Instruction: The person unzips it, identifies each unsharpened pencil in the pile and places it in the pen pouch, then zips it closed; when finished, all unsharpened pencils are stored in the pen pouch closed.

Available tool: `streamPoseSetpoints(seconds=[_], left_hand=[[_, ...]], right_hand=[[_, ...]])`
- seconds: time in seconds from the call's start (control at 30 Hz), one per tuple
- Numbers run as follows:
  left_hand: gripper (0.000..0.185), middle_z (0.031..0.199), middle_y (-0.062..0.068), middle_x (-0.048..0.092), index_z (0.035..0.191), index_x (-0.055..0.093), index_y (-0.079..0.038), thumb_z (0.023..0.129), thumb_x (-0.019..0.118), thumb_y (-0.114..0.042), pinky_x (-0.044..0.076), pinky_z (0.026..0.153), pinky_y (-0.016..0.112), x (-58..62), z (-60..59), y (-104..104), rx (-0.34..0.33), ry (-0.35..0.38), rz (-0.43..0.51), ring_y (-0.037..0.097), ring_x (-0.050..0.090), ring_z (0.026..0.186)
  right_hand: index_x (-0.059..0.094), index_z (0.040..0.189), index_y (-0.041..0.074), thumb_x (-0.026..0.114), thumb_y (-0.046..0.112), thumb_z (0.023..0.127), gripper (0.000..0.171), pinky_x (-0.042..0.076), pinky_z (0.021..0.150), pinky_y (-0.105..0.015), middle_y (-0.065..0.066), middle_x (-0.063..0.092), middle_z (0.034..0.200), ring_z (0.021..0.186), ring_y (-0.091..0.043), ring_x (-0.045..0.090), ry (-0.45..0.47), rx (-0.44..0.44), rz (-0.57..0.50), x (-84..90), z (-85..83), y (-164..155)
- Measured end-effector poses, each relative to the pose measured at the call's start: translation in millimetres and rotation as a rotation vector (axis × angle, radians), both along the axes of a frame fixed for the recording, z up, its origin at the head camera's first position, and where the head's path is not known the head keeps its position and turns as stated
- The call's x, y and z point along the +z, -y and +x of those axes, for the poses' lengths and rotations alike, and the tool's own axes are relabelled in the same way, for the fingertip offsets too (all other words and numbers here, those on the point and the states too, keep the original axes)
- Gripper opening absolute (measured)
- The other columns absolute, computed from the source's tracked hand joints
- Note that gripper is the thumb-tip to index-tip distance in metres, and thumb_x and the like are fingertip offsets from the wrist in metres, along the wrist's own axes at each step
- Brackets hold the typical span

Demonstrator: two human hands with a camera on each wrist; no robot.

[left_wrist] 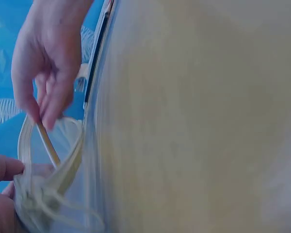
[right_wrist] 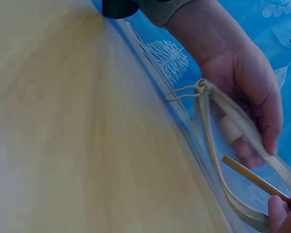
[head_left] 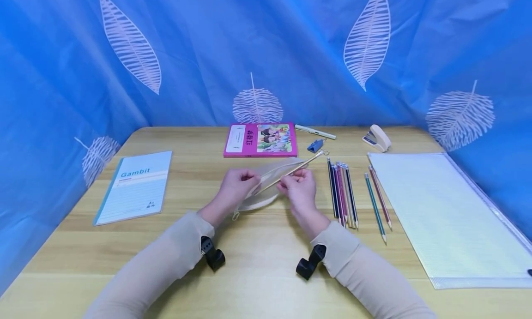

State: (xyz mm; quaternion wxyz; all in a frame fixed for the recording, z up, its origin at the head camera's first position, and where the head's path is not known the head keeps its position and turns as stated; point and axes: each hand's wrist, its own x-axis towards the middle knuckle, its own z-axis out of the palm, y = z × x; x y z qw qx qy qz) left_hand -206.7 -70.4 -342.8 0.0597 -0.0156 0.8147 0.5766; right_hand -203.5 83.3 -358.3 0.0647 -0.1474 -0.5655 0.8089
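Note:
At the middle of the wooden table (head_left: pixel 257 268) my two hands work on a translucent beige zip pouch (head_left: pixel 272 171). My left hand (head_left: pixel 245 176) pinches the pouch's open rim (right_wrist: pixel 211 141) and holds it up. My right hand (head_left: pixel 291 183) pinches a wood-coloured pencil (head_left: pixel 291 172), whose lower end reaches into the pouch mouth (left_wrist: pixel 53 160). The pencil slants up to the right. In the left wrist view the right hand's fingers (left_wrist: pixel 48 97) grip the pencil (left_wrist: pixel 47 141) above the opening. The right wrist view shows the left hand (right_wrist: pixel 247 102) holding the rim, with the pencil (right_wrist: pixel 252 177) below it.
Several coloured pencils (head_left: pixel 342 194) lie in a row right of my hands, two more (head_left: pixel 378 201) beyond them. A clear file folder (head_left: pixel 449 213) fills the right side. A Gambit notebook (head_left: pixel 135 185) lies left. At the back are a pink book (head_left: pixel 260 140), pen (head_left: pixel 314 131) and stapler (head_left: pixel 377 137).

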Motion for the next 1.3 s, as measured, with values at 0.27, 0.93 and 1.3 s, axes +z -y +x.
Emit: streamPoseSetpoints(seconds=[0.27, 0.93, 1.3], left_hand=[[0.012, 0.081, 0.005, 0.054, 0.094, 0.059, 0.005, 0.089, 0.055, -0.006, 0.047, 0.057, 0.020, -7.6, 6.9, -6.2, 0.013, 0.098, 0.314, 0.011, 0.055, 0.064], [0.011, 0.086, 0.005, 0.054, 0.095, 0.058, 0.005, 0.088, 0.057, -0.004, 0.049, 0.063, 0.020, -16.1, 3.8, -12.3, 0.068, 0.072, 0.397, 0.011, 0.055, 0.071], [0.013, 0.087, 0.004, 0.053, 0.099, 0.058, 0.003, 0.089, 0.056, -0.006, 0.048, 0.062, 0.020, -16.1, 5.5, -3.2, 0.048, 0.110, 0.389, 0.011, 0.054, 0.068]], right_hand=[[0.044, 0.104, -0.003, 0.058, -0.013, 0.075, 0.033, 0.054, 0.058, -0.022, -0.005, 0.053, 0.074, 0.058, -0.011, 0.058, 0.015, 0.077, 0.037, -3.5, -1.5, 7.6], [0.037, 0.126, -0.015, 0.059, -0.009, 0.082, 0.049, 0.055, 0.072, -0.027, -0.028, 0.059, 0.100, 0.071, -0.014, 0.064, 0.112, 0.236, 0.038, -8.7, 16.7, 17.0], [0.042, 0.125, -0.013, 0.055, -0.004, 0.087, 0.041, 0.053, 0.076, -0.023, -0.006, 0.066, 0.088, 0.077, -0.009, 0.065, -0.002, 0.414, 0.206, 22.9, 18.0, -90.3]])
